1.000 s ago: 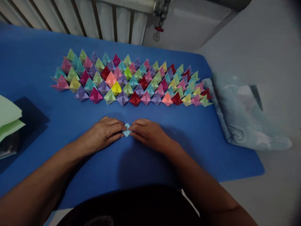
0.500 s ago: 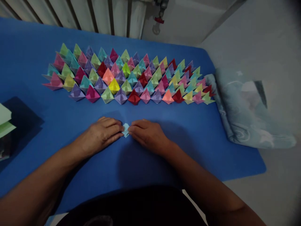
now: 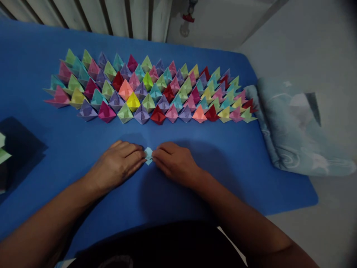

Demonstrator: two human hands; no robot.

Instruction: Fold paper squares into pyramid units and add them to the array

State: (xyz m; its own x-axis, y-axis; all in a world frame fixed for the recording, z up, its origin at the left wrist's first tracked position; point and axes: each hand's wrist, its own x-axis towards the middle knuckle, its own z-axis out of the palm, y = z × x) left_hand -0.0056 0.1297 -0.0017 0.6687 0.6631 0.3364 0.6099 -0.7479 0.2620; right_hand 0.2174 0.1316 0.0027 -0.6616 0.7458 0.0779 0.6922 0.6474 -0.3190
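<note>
A small folded piece of light blue paper (image 3: 148, 155) lies low over the blue tabletop, between my two hands. My left hand (image 3: 119, 160) pinches its left edge, fingers pressed together. From the other side, my right hand (image 3: 175, 160) grips the right edge with closed fingertips. The fingers cover both ends of the paper, so only its middle shows. Beyond my hands stand several rows of folded paper boats (image 3: 141, 114) in many colours, set close together.
The blue table (image 3: 83, 149) reaches back to a white radiator (image 3: 119, 16). A folded grey-blue blanket (image 3: 295, 130) lies across its right edge. At the left edge, green paper (image 3: 4, 154) sits on a dark object. A red valve handle (image 3: 188, 18) is behind the table.
The view has shifted slightly. Both hands stay on the light blue paper, whose middle looks a little more folded, with its lower point more distinct.
</note>
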